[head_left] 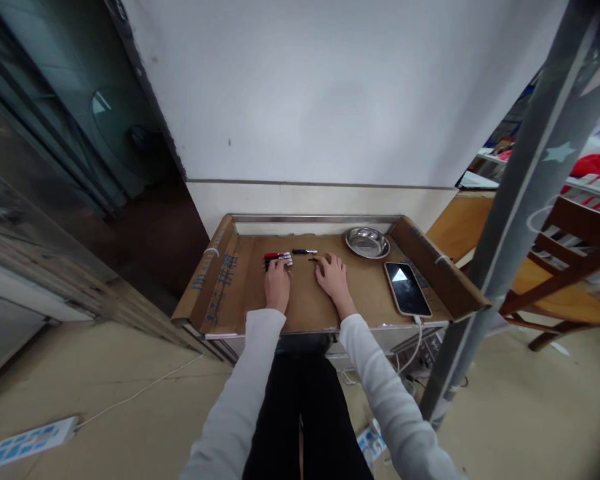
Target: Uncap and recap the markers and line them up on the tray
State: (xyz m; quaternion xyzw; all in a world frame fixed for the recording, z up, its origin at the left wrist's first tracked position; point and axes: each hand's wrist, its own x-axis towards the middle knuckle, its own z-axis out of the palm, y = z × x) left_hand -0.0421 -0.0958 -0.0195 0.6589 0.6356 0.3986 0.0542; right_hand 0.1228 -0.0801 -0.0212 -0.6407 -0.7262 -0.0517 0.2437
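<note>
My left hand is on the cardboard-lined tabletop, its fingers curled over the near side of a small row of pens. A red pen lies at the far side of that row, with darker pens against it. The fingers partly cover the nearest pens. To the right of the row lies a black pen with a silvery end, apart from both hands. My right hand is closed at its fingertips, and a slim dark piece sticks out to the left from them. Its kind is too small to tell.
A shiny metal bowl stands at the back right of the tabletop. Nearer lies a phone with a white cable. Cardboard side walls edge the table. A grey post and wooden chair are at right.
</note>
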